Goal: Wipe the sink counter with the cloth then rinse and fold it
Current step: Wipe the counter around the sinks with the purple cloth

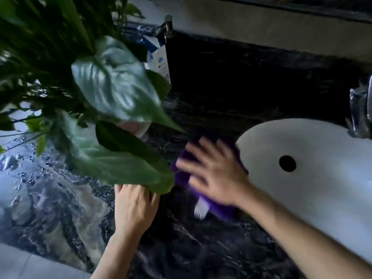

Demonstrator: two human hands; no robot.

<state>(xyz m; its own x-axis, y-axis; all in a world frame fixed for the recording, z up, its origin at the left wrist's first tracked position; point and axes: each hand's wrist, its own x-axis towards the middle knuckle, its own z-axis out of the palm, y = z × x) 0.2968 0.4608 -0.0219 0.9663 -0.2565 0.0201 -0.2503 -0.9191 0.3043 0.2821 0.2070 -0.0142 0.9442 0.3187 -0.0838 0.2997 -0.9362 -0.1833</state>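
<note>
A purple cloth (182,179) with a white tag lies flat on the dark marbled counter (201,248), just left of the white sink (322,178). My right hand (213,174) presses down on the cloth with fingers spread; it is blurred by motion. My left hand (133,206) rests palm down on the counter to the left of the cloth, its fingertips hidden under a plant leaf.
A large leafy plant (112,87) in a pale pot overhangs the counter's left side. A blue and white carton (159,57) and a metal tap (166,27) stand behind it. The sink's faucet (360,109) is at the right edge. The sink drain (287,163) is dark.
</note>
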